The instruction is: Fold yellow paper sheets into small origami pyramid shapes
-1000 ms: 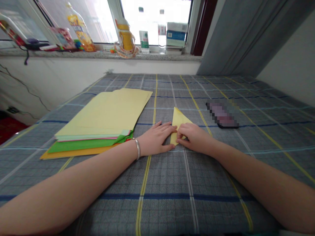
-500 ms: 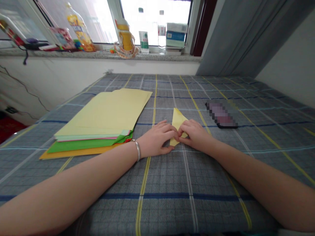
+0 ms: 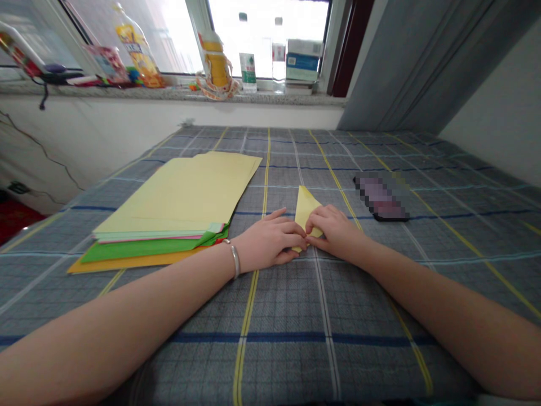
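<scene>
A small folded piece of yellow paper (image 3: 303, 206) lies on the checked cloth, its pointed tip facing away from me. My right hand (image 3: 338, 231) pinches its right and near side between thumb and curled fingers. From the left, my left hand (image 3: 270, 242) rests against the paper's lower left part, fingers stretched out and spread, the fingertips close to those of the right hand. The fingers cover the near edge of the paper, so its folds there are partly hidden. A silver bracelet (image 3: 235, 261) sits on my left wrist.
A stack of coloured paper sheets (image 3: 181, 192), yellow on top, lies to the left near my forearm. A phone (image 3: 382, 198) with a blurred screen lies at the right. Bottles, including a juice bottle (image 3: 137, 48), and boxes (image 3: 302, 59) line the windowsill (image 3: 169, 96).
My left hand's fingers have straightened and spread slightly over the paper's lower left part. The right hand and the paper have hardly moved.
</scene>
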A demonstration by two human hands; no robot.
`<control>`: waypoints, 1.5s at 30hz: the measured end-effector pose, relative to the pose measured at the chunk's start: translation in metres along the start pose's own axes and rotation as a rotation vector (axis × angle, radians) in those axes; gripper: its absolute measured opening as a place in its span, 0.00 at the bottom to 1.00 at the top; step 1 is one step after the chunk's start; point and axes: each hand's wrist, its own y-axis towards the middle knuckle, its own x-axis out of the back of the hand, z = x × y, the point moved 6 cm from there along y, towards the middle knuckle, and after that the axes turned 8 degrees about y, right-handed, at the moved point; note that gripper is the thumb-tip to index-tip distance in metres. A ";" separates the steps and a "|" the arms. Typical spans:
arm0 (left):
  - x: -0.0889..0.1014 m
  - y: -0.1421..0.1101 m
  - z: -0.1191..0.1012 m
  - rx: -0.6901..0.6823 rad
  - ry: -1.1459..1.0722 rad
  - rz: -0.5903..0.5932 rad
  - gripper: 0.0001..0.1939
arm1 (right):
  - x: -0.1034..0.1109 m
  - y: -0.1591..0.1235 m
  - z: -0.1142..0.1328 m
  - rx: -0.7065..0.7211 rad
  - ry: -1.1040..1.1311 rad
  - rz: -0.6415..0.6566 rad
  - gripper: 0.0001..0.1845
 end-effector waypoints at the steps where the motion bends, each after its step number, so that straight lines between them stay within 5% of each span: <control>1: 0.000 0.000 0.000 -0.010 -0.005 0.005 0.08 | 0.000 0.000 0.001 -0.003 0.000 0.003 0.06; 22: 0.008 -0.008 0.001 -0.119 -0.153 -0.040 0.05 | 0.001 -0.003 -0.001 0.030 -0.021 -0.074 0.07; 33: 0.006 -0.008 -0.002 -0.148 -0.109 -0.011 0.14 | -0.005 -0.005 -0.003 0.011 0.012 -0.045 0.10; 45: 0.005 -0.007 0.003 -0.109 -0.186 -0.011 0.14 | -0.011 -0.003 -0.007 -0.218 -0.004 0.093 0.35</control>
